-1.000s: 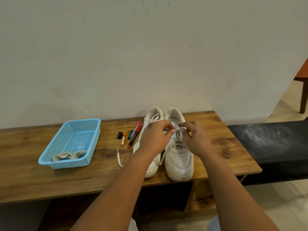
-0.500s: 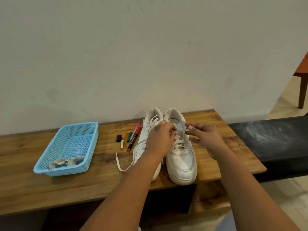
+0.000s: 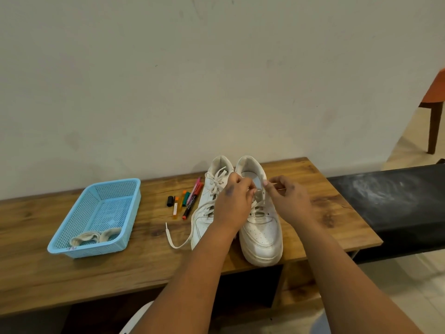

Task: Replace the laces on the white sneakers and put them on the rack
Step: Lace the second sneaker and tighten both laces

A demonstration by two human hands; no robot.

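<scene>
Blue basket with cream laces; left hand and right hand each pinching sneaker lace

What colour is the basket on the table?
Light blue. The basket has mesh-like plastic walls, seen clearly in the head view, the only one.
</scene>
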